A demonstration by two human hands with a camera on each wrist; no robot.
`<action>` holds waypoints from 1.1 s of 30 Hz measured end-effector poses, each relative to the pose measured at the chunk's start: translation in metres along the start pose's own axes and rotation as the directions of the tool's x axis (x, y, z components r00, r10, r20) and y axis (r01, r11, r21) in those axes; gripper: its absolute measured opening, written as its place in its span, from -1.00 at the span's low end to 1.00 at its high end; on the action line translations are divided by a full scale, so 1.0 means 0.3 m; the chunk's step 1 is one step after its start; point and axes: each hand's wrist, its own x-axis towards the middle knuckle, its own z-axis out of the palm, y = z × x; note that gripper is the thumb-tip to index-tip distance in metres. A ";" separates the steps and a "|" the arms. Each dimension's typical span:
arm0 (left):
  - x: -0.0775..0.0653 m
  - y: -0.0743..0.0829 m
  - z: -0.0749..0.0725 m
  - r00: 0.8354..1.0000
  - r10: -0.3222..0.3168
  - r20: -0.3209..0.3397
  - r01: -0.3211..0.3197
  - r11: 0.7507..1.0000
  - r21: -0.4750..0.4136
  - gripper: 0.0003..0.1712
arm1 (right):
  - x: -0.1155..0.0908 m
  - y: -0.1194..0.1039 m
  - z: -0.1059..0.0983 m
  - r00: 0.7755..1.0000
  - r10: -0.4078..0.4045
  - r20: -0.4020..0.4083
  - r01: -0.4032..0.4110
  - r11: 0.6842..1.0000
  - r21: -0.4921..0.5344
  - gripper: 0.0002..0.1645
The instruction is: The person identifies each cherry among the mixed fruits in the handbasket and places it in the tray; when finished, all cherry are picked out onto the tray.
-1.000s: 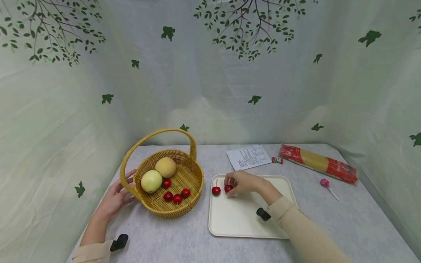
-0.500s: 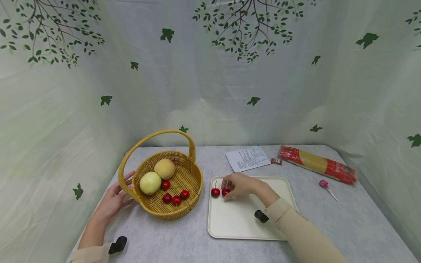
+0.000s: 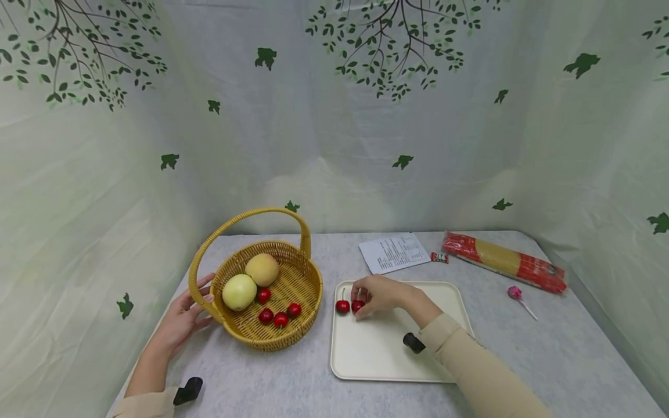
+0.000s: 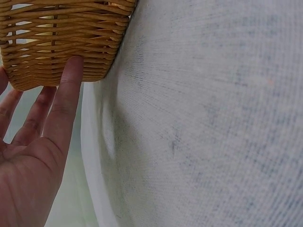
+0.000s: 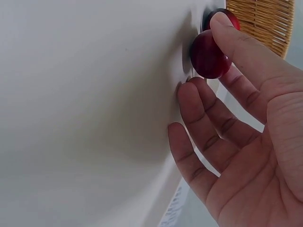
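Observation:
My left hand (image 3: 179,320) touches the outer side of a yellow-brown wicker basket (image 3: 297,285) with mostly straight fingers; in the left wrist view a fingertip lies against the weave (image 4: 61,47). The basket bears a yellowish peach (image 3: 262,269), a pale green round fruit (image 3: 239,292) and several red cherries (image 3: 280,320). Over the cream tray (image 3: 387,357), my right hand (image 3: 387,296) pinches a dark red cherry (image 5: 208,56) between thumb and fingers, low at the tray's surface. Just left of it sits another cherry (image 3: 342,306), its stem upright.
Behind the tray lies a printed white card (image 3: 394,252), with a small red wrapped candy (image 3: 439,257) beside it. At the back right is a long red and yellow packet (image 3: 504,261). A pink lollipop (image 3: 516,293) rests right of the tray.
My right hand has shifted slightly left with its cherry, closer to the stemmed cherry on the tray. My left hand has stayed against the basket.

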 end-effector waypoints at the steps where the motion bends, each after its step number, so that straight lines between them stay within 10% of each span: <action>1: -0.001 0.000 0.000 1.000 -0.005 0.001 0.005 1.000 0.006 -0.24 | 0.001 0.000 0.000 1.000 -0.005 0.000 0.005 1.000 -0.003 -0.65; 33: -0.005 0.008 0.004 1.000 -0.021 -0.020 0.021 0.999 0.044 -0.20 | 0.029 -0.125 -0.160 0.999 -0.032 0.006 0.032 0.993 -0.111 -0.57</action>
